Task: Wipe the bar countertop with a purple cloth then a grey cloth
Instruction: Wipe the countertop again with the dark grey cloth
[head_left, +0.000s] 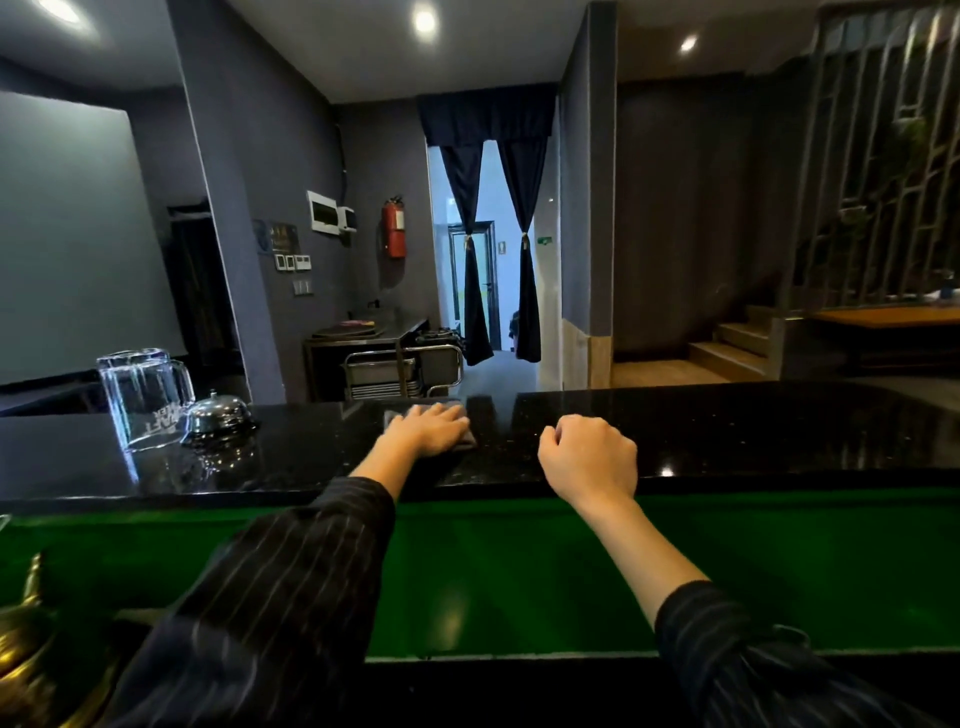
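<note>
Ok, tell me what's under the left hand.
A greyish cloth lies flat on the black countertop under the left hand; only its edges show, the rest is covered.

Glass jug (143, 397) and bell (221, 415) stand left on countertop (727, 431).

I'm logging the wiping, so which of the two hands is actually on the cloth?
The left hand: it lies flat, palm down, on the cloth on the black countertop. The right hand is loosely curled and empty.

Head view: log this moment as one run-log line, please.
left hand: flat on grey cloth, pressing it to countertop | right hand: loose fist, empty, at counter edge | bell, upturned glasses: far left
</note>
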